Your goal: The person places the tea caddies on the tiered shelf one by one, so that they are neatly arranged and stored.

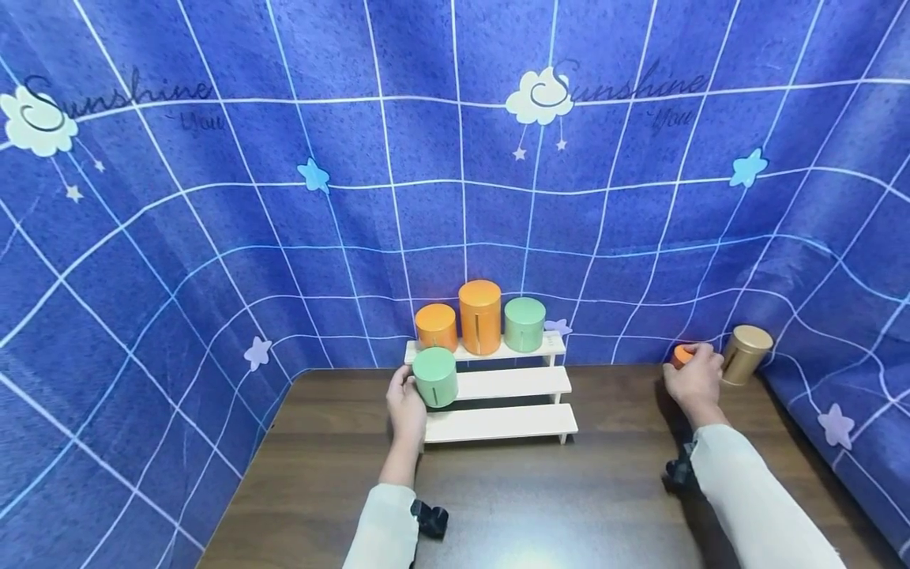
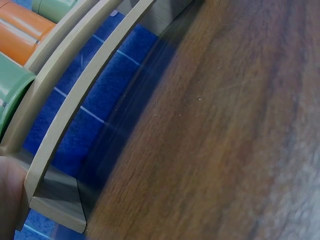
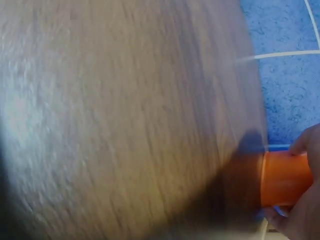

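A three-tier white step rack (image 1: pixel 501 423) stands on the table. My left hand (image 1: pixel 407 407) holds a green canister (image 1: pixel 435 379) from its left side, at the left end of the middle tier. In the left wrist view the same green canister (image 2: pixel 12 90) sits on a tier, and part of my hand (image 2: pixel 11 187) shows by the rack's end. Far to the right, my right hand (image 1: pixel 697 379) grips a small orange canister (image 1: pixel 682 356), mostly hidden by the hand. The right wrist view shows fingers (image 3: pixel 302 142) round this orange canister (image 3: pixel 285 177), close to the tabletop.
On the top tier stand a short orange canister (image 1: pixel 436 328), a tall orange canister (image 1: pixel 480 318) and a green canister (image 1: pixel 524 325). A gold canister (image 1: pixel 745 356) is just right of my right hand. A blue checked curtain (image 1: pixel 611 221) hangs behind the wooden table (image 1: pixel 320 474).
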Motion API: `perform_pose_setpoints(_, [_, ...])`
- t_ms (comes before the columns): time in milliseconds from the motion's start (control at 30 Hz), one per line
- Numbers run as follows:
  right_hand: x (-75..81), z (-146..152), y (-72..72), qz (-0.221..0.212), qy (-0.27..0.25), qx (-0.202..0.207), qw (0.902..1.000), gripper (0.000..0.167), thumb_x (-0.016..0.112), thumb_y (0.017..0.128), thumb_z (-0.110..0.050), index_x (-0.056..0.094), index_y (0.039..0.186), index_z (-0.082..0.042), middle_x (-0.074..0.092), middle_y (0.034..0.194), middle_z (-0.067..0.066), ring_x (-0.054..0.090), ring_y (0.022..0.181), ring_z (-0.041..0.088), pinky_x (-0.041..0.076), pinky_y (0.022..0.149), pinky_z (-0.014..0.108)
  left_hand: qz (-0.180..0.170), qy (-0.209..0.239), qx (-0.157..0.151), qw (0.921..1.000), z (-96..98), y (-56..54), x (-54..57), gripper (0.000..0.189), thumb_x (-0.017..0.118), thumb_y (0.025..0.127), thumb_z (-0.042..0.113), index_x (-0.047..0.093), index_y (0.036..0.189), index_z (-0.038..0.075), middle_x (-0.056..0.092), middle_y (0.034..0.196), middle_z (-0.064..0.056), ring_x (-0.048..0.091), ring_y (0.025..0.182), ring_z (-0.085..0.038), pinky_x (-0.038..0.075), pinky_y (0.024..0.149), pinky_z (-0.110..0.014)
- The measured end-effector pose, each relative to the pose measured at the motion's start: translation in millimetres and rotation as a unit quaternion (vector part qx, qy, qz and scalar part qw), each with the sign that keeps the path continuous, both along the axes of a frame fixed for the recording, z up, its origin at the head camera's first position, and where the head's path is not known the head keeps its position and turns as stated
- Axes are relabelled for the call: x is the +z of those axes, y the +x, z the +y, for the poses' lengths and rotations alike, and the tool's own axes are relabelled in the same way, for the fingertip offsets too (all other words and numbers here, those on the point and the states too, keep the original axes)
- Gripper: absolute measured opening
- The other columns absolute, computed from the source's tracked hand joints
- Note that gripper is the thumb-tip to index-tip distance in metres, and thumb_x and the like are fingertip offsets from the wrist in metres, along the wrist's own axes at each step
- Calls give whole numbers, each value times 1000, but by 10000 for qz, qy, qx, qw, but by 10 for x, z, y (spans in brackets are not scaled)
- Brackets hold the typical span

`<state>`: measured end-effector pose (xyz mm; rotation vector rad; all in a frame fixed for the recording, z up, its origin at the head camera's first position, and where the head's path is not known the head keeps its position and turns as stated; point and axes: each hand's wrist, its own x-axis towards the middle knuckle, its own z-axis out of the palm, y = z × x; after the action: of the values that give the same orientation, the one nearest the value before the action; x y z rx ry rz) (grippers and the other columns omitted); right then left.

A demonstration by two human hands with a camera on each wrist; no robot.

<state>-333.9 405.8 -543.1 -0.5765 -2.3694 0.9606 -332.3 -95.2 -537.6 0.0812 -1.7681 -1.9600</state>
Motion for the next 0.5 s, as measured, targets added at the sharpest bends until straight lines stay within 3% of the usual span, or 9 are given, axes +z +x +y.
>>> perform_pose_setpoints(67, [-3, -20, 14, 85, -181, -51, 9998, 59, 66, 83, -10, 38, 134, 3, 37, 129, 40, 39, 118, 59, 35, 98, 64, 10, 56, 44, 10000, -18, -90, -102, 30, 41, 101, -8, 60, 124, -9, 62, 126, -26, 56, 124, -37, 42, 107, -48])
perform_pose_setpoints(200, [-39, -21, 61, 174, -519, -133, 9984, 67, 67, 78, -4, 36, 137, 2, 38, 128, 40, 39, 118, 57, 34, 99, 62, 62, 42, 80, 9999, -20, -123, -177, 29, 43, 100, -6, 63, 121, -6, 65, 122, -21, 59, 120, -32, 45, 104, -43])
perform_pose_setpoints(500, [8, -18, 76, 697, -728, -103, 9949, 71, 73, 75, 2, 40, 138, 6, 46, 132, 35, 43, 123, 50, 35, 106, 57, 114, -3, 103, 9999, -27, -126, -161, 30, 43, 101, -6, 61, 124, -6, 64, 125, -23, 58, 122, -33, 44, 106, -46])
